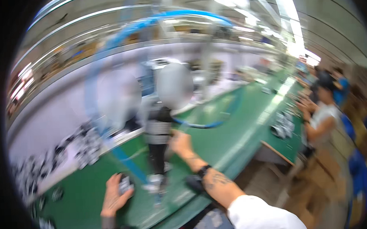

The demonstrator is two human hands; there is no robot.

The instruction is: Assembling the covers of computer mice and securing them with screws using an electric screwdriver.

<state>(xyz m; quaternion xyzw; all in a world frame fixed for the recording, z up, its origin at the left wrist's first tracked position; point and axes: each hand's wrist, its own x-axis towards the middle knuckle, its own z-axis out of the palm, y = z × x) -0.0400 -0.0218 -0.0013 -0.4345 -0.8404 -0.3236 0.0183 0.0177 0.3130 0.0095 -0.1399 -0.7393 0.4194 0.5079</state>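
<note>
My left hand [114, 198] is closed around a small grey and black part [126, 184], just above the green bench. My right hand [181, 143] reaches forward to the side of an upright black and silver bench machine [157, 134]. Motion smears its fingers, so I cannot tell whether it grips the machine or only touches it. A pale metal piece [155, 182] sits at the foot of that machine, between my two hands. Blue tubing [126, 161] runs down beside the machine.
Many small grey and black parts [86, 147] are heaped along the back left of the green bench [229, 129]. A few more [47, 227] lie at the near left. Co-workers [324, 112] sit along the right, by another pile of parts [283, 125].
</note>
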